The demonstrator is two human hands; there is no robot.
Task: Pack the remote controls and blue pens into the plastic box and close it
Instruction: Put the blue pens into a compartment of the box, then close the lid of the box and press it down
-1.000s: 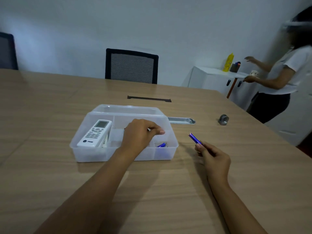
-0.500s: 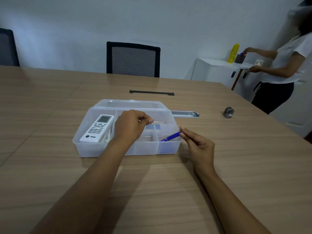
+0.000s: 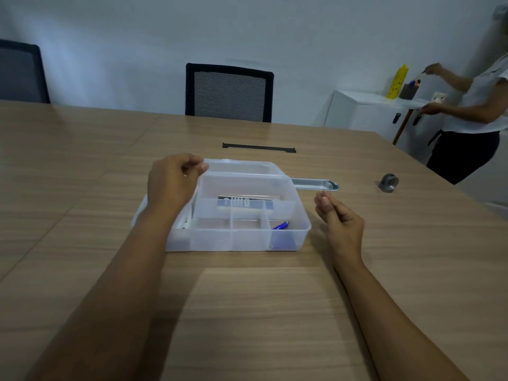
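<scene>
The translucent plastic box (image 3: pixel 233 232) sat on the wooden bench (image 3: pixel 247 312), near its middle, with its lid (image 3: pixel 242 167) tilted back at the far side and the compartments exposed. A blue pen (image 3: pixel 281 225) lay in the near right compartment, its tip resting against the divider. A dark remote control (image 3: pixel 242 202) lay flat in the long middle compartment, parallel to the front wall. A white remote control (image 3: pixel 186 223) occupied the left compartment; only a small corner showed below the left forearm.

The left hand (image 3: pixel 171 181) was over the far left corner of the box, fingers curled and thumb close to the lid edge; whether its grip was actually on the lid could not be determined. The right hand (image 3: pixel 339 215) was above the bench just beside the right wall of the box, apart from it, fingers loosely bunched with the thumb against them, and nothing showed in its grip.

A narrow metal tray (image 3: pixel 316 185) lay behind the right side of the box. A small grey round object (image 3: pixel 388 182) rested further right, well apart from the box. A black strip (image 3: pixel 258 147) lay beyond the lid
</scene>
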